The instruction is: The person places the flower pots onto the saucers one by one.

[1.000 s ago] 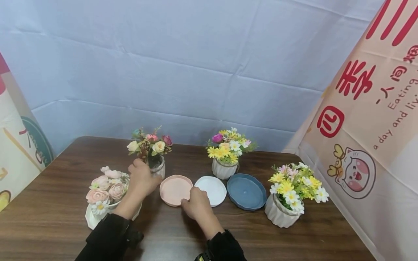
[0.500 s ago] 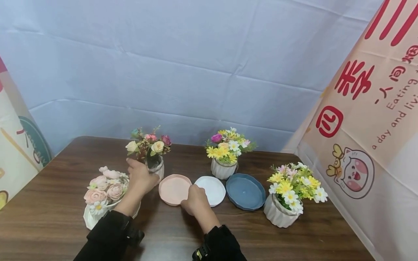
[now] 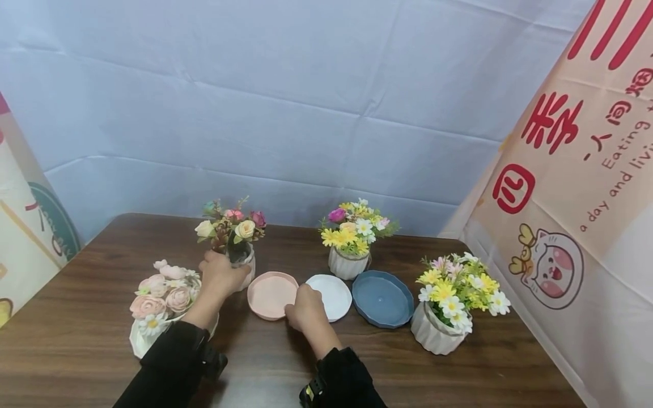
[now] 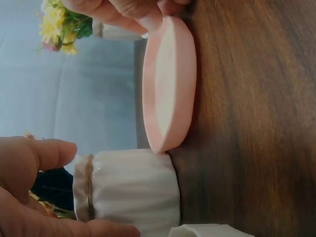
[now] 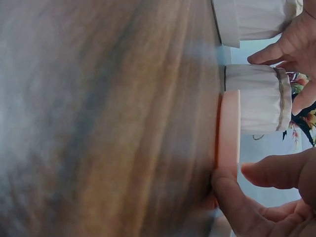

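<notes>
The left hand [image 3: 220,276] has its fingers and thumb extended and spread about the ribbed white rose pot [image 4: 136,190], close to the twine [image 4: 89,185] at its neck; whether the fingertips press the wall cannot be told with certainty from these angles. The right hand [image 3: 308,309] pinches the near right edge of the pink plate [image 3: 272,294] between thumb and forefinger. This plate lies flat on the dark wood-grain table [image 3: 459,379], just beside the base of the rose pot, which stands upright and bears cream, coral and deep-pink roses.

To the right of the pink plate lie, in order, a white plate [image 3: 334,297], partly hidden by the right hand, and a larger blue plate [image 3: 382,299] with an angular rim. Behind these stands a pot of yellow and purple flowers [image 3: 352,243]; at the far right, a pot of yellow and white daisies [image 3: 451,307]. At the left, a pale-pink flower arrangement [image 3: 165,294] stands on a white faceted dish [image 3: 140,343], partly covered by the left forearm. A pale blue cloth [image 3: 280,102] hangs behind; a printed banner [image 3: 556,198] borders the right side.
</notes>
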`<state>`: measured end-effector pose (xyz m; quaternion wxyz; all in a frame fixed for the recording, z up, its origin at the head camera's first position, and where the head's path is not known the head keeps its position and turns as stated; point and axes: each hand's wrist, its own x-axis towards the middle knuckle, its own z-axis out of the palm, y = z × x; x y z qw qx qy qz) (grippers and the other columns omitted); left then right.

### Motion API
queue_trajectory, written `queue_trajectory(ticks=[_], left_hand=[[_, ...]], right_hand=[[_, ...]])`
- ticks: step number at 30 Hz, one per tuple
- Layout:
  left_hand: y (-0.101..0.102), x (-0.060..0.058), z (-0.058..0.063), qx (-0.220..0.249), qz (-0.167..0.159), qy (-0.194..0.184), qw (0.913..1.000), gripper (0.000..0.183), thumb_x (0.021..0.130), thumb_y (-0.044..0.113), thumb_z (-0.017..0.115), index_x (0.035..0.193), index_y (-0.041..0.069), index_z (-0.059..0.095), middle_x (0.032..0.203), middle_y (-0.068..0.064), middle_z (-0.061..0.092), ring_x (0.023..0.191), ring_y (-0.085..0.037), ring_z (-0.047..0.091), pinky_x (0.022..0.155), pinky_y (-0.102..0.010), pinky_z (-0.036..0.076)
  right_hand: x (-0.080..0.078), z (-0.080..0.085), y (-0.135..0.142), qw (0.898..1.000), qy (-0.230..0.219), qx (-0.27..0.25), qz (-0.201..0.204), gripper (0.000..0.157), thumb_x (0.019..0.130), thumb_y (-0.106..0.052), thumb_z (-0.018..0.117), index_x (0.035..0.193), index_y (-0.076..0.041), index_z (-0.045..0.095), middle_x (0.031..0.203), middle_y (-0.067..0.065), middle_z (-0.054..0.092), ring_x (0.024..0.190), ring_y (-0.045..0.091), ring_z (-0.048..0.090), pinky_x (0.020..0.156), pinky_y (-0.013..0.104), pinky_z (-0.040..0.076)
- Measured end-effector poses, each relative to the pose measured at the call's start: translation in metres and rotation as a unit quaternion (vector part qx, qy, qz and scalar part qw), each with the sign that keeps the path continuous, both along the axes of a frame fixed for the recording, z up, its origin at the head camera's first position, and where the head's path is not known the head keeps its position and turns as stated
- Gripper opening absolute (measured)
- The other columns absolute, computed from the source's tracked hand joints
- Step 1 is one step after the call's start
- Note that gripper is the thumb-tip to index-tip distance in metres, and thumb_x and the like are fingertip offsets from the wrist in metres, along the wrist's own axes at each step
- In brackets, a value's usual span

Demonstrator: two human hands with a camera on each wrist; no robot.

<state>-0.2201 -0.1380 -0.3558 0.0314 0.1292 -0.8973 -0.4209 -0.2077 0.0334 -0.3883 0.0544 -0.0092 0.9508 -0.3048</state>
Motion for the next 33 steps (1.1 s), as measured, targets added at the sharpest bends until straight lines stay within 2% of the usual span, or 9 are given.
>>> queue_trajectory(ticks=[4,7,13,18,24,33], left_hand=[[-0.0004,-0.0011,-0.0017,0.004,0.007,-0.006,0.9999,0.078,0.084,0.023,0.062,0.123,-0.025,0.015,0.115,-0.043,0.023,0.109,-0.053,0.028,0.089,-0.058,0.035],[0.0004,-0.0024,-0.0044,0.003,0.015,-0.005,0.9999,0.077,0.084,0.022,0.062,0.122,-0.025,0.014,0.114,-0.045,0.023,0.107,-0.053,0.031,0.087,-0.058,0.036],[0.0026,-0.0046,-0.0093,-0.046,0.013,0.022,0.9986,0.067,0.082,0.013,0.06,0.117,-0.027,0.02,0.108,-0.045,0.029,0.102,-0.054,0.035,0.083,-0.058,0.037],[0.0026,-0.0048,-0.0092,-0.069,0.008,0.028,0.9972,0.063,0.081,0.011,0.058,0.115,-0.029,0.023,0.107,-0.044,0.03,0.101,-0.054,0.036,0.083,-0.058,0.037],[-0.0003,-0.0059,-0.008,-0.096,0.003,0.027,0.995,0.059,0.079,0.011,0.058,0.109,-0.031,0.029,0.105,-0.043,0.031,0.098,-0.053,0.037,0.08,-0.057,0.038],[-0.0004,-0.0079,-0.0065,-0.108,-0.004,0.011,0.9941,0.056,0.079,0.012,0.059,0.107,-0.031,0.035,0.107,-0.042,0.031,0.1,-0.053,0.035,0.082,-0.057,0.038]], right_hand=[[-0.0016,-0.0025,0.0007,1.0,-0.005,-0.013,-0.011,0.018,0.074,-0.001,0.066,0.085,0.012,0.06,0.062,0.012,0.052,0.052,0.021,0.054,0.046,0.028,0.046],[-0.0025,-0.0036,0.0012,1.0,-0.006,-0.012,-0.015,0.021,0.073,0.0,0.069,0.086,0.013,0.06,0.064,0.012,0.052,0.054,0.022,0.054,0.046,0.028,0.046],[-0.0038,-0.0044,0.0028,1.0,-0.01,-0.024,-0.017,0.024,0.071,0.0,0.071,0.087,0.013,0.06,0.063,0.013,0.052,0.049,0.019,0.055,0.044,0.026,0.046],[-0.0049,-0.005,0.0032,0.999,-0.01,-0.03,-0.014,0.022,0.071,-0.001,0.071,0.085,0.013,0.06,0.062,0.012,0.052,0.044,0.016,0.055,0.043,0.025,0.046],[-0.0044,-0.0051,0.0001,1.0,0.004,-0.011,-0.005,0.02,0.069,0.0,0.07,0.083,0.012,0.06,0.06,0.011,0.053,0.048,0.019,0.054,0.044,0.025,0.045],[-0.0028,-0.0051,0.0016,1.0,0.006,-0.019,-0.003,0.018,0.069,0.001,0.068,0.081,0.013,0.061,0.055,0.009,0.052,0.042,0.016,0.054,0.042,0.025,0.045]])
